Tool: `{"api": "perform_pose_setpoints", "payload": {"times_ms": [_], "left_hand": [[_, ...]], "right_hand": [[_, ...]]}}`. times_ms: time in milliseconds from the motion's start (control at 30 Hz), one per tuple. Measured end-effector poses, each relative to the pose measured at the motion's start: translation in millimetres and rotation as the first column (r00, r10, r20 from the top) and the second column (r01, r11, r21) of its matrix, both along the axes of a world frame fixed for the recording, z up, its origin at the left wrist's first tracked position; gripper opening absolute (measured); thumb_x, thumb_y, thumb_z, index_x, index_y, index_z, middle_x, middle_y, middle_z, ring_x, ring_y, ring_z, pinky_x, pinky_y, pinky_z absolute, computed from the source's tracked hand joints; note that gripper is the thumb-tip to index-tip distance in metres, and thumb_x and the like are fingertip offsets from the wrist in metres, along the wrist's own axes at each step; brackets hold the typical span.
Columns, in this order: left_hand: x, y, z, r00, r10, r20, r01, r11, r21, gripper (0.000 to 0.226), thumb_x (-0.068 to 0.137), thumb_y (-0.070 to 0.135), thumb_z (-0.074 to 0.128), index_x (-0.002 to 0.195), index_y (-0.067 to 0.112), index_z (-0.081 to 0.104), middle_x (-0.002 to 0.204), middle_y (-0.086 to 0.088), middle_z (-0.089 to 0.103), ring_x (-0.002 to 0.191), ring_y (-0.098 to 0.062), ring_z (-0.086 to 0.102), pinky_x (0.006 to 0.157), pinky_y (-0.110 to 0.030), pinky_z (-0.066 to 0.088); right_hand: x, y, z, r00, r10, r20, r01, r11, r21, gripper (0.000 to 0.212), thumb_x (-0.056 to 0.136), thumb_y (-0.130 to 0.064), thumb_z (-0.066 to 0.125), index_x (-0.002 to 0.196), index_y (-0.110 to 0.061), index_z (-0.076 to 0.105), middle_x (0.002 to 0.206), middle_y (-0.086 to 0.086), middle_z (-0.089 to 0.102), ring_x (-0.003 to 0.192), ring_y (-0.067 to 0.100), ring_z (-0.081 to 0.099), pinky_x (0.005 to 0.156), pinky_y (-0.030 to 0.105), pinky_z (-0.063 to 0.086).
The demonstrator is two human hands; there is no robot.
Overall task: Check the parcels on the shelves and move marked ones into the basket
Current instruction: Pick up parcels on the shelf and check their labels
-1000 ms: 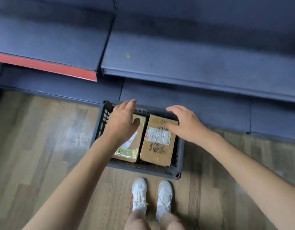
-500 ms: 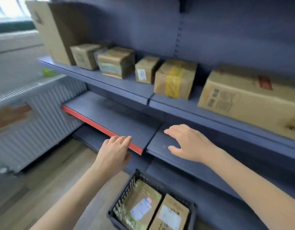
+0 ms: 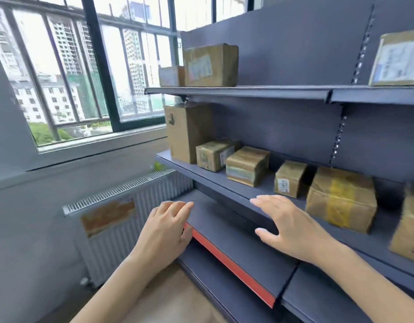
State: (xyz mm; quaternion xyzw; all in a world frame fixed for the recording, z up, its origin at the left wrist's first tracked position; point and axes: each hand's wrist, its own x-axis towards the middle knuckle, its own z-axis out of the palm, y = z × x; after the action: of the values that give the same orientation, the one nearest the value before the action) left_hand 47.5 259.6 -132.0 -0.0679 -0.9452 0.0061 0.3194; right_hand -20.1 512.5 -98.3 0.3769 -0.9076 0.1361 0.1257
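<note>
Both hands are raised in front of the dark shelving, empty and spread. The left hand [image 3: 165, 231] hovers palm down over the end of the red-edged shelf [image 3: 231, 264]; the right hand [image 3: 292, 227] hangs flat-fingered before the middle shelf [image 3: 224, 180], near a small labelled parcel [image 3: 288, 179] and a yellow-taped parcel [image 3: 341, 199], touching neither. More parcels (all brown cardboard) sit further left on that shelf, and others stand on the top shelf [image 3: 248, 91].

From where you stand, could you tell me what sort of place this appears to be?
Probably a small parcel storeroom: grey metal shelving holds taped cardboard parcels, some with shipping labels, beside a barred window and a radiator.
</note>
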Motion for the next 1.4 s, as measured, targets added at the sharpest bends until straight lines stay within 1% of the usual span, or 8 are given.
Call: {"api": "perform_pose_setpoints", "payload": {"times_ms": [167,300,433,633,900,1067,1233,1400], "left_hand": [[-2.2,-105.4,5.2,0.998,0.004,-0.058,-0.004,1.0,0.015,0.047,0.071,0.034,0.045,0.11,0.014,0.06,0.101,0.001,0.068,0.094,-0.02,0.059,0.072,-0.033,0.055],[-19.0,-183.3,6.5,0.998,-0.023,-0.064,0.026,0.999,0.046,0.047,0.07,0.035,0.043,0.115,0.019,0.048,0.104,0.004,0.067,0.099,-0.012,0.046,0.077,-0.03,0.055],[-46.2,-233.6,-0.7,0.997,-0.036,-0.07,0.042,0.995,0.087,0.048,0.071,0.036,0.044,0.117,0.02,0.045,0.104,0.003,0.067,0.1,-0.013,0.046,0.076,-0.03,0.056],[-107.3,-284.2,-11.3,0.997,-0.034,-0.074,0.043,0.991,0.126,0.049,0.07,0.032,0.043,0.115,0.017,0.051,0.105,0.002,0.066,0.101,-0.012,0.046,0.087,-0.026,0.046],[-212.5,-356.9,0.5,0.999,0.0,0.032,-0.005,0.986,0.169,0.045,0.073,0.028,0.049,0.117,0.018,0.055,0.11,0.003,0.063,0.099,-0.02,0.059,0.083,-0.031,0.053],[-287.3,-394.8,23.9,0.998,-0.062,0.033,0.056,0.984,0.169,0.046,0.075,0.028,0.05,0.119,0.018,0.05,0.111,-0.002,0.064,0.099,-0.026,0.06,0.082,-0.036,0.053],[-354.0,-433.6,30.2,0.995,-0.101,0.02,0.096,0.981,0.166,0.046,0.073,0.024,0.053,0.116,0.009,0.059,0.104,-0.005,0.067,0.094,-0.029,0.064,0.08,-0.035,0.053],[-419.3,-469.2,33.0,0.974,-0.22,0.053,0.205,0.957,0.205,0.052,0.078,0.022,0.054,0.128,0.008,0.052,0.119,-0.009,0.061,0.109,-0.033,0.054,0.093,-0.038,0.044]], "right_hand": [[-19.8,-87.4,16.9,0.999,-0.015,-0.033,0.013,0.999,-0.045,0.065,0.086,-0.037,0.056,0.143,-0.026,0.026,0.144,-0.013,0.036,0.135,0.003,0.027,0.107,0.017,0.024],[-43.8,-161.3,24.0,0.998,0.02,-0.055,-0.022,0.999,-0.048,0.06,0.088,-0.037,0.053,0.142,-0.028,0.027,0.144,-0.015,0.034,0.134,0.0,0.026,0.101,0.005,0.012],[-74.9,-219.9,25.1,0.998,0.031,-0.055,-0.033,0.999,-0.039,0.058,0.089,-0.035,0.052,0.141,-0.028,0.028,0.144,-0.016,0.034,0.134,0.0,0.024,0.101,0.005,0.009],[-136.4,-285.4,21.7,1.0,0.024,-0.02,-0.025,0.999,-0.044,0.057,0.088,-0.035,0.053,0.141,-0.028,0.03,0.143,-0.015,0.036,0.134,0.001,0.026,0.104,0.01,0.018],[-244.8,-352.0,15.2,0.997,-0.036,0.062,0.047,0.98,-0.194,0.054,0.087,-0.029,0.057,0.137,-0.025,0.038,0.137,-0.013,0.042,0.129,0.004,0.032,0.095,0.007,0.018],[-311.0,-381.1,28.0,0.992,-0.105,0.068,0.117,0.972,-0.205,0.052,0.088,-0.025,0.057,0.137,-0.021,0.038,0.139,-0.008,0.043,0.131,0.008,0.032,0.094,0.005,0.014],[-356.1,-418.6,29.1,0.979,-0.188,0.084,0.201,0.958,-0.204,0.053,0.087,-0.022,0.058,0.137,-0.02,0.04,0.141,-0.004,0.043,0.133,0.01,0.032,0.097,0.01,0.015],[-381.9,-459.6,24.7,0.947,-0.305,0.096,0.319,0.926,-0.2,0.054,0.088,-0.024,0.057,0.138,-0.019,0.038,0.143,-0.003,0.04,0.135,0.012,0.03,0.106,0.017,0.018]]}}
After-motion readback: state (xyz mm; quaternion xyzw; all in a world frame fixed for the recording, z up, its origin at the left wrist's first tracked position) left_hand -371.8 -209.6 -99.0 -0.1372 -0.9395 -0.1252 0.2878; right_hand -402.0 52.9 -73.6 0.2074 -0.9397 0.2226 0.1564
